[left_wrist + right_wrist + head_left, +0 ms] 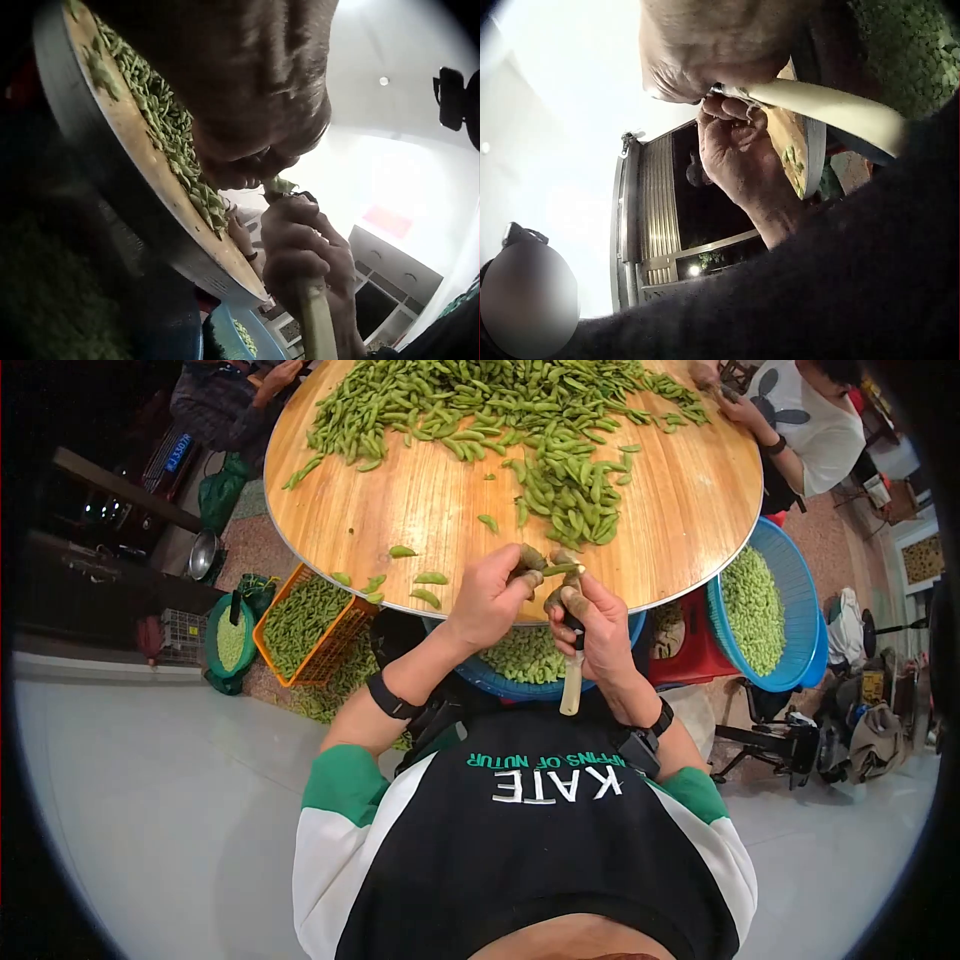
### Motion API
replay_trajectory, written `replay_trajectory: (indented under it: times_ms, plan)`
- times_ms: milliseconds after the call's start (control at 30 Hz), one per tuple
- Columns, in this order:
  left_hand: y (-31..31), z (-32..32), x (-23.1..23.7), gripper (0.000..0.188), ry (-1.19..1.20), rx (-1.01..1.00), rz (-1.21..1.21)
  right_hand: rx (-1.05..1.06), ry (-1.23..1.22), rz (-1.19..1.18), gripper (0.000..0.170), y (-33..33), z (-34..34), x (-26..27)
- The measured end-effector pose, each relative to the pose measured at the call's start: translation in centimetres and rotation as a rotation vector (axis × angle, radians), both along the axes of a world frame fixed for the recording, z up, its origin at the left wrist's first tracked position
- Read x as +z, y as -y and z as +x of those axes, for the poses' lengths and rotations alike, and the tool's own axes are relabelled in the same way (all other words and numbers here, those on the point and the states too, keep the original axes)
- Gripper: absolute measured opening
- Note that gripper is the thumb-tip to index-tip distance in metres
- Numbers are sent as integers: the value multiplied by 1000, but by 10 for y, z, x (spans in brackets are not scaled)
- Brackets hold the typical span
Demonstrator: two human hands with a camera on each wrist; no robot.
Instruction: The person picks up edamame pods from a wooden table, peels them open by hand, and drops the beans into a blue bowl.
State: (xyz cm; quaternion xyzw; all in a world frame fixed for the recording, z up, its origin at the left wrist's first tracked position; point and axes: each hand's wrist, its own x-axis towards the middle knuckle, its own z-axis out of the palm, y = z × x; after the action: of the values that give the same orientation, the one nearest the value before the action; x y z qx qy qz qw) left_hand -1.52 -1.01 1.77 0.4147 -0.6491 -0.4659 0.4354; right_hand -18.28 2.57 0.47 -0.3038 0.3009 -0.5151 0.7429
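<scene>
Both hands meet just over the near edge of the round wooden table (400,520). The left hand (492,596), at left in the head view, pinches one end of a green pod (560,569). Curled round a tool with a pale handle (571,688), the right hand (597,622) is at the pod's other end. In the left wrist view the right hand (307,255) grips the pale handle (319,322) below a bit of green pod (280,184). The right wrist view shows the left hand (739,150) with curled fingers; the tool's working end is mostly hidden.
Piled pods (480,400) cover the table's far part, with a few loose pods (431,577) near the left edge. Shelled beans fill a blue tub (785,622) at right and another below the hands. An orange crate (268,628) of pods stands left. Two other people sit across.
</scene>
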Motion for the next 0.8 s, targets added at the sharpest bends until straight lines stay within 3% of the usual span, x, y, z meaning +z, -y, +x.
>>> replay_trajectory:
  times_ms: [133,200,300,467,567,600,667,733,767,800]
  plan:
    - [6,2,-13,7,-181,-31,207,-14,1,15,33,2,0,-1]
    - [11,7,-15,8,-527,-216,534,82,71,29,11,4,-5,3]
    - [16,12,-15,14,-701,-361,741,155,99,51,13,5,-11,6]
    - [11,11,-15,22,-822,-436,944,252,241,99,22,2,-21,6]
    - [5,10,-30,25,-880,-511,1069,422,357,86,27,0,-32,-13]
    - [3,9,-28,25,-898,-560,1165,427,355,87,27,2,-32,-16]
    - [-1,8,-23,20,-893,-471,1177,251,380,308,23,3,-29,-20]
    - [-1,4,-17,12,-152,-219,348,266,396,318,20,2,-27,-13]
    - [-1,-3,-29,11,-158,-152,-32,280,407,327,17,2,-27,-8]
    - [-2,-1,-23,11,-159,-152,-30,296,416,340,15,1,-27,-5]
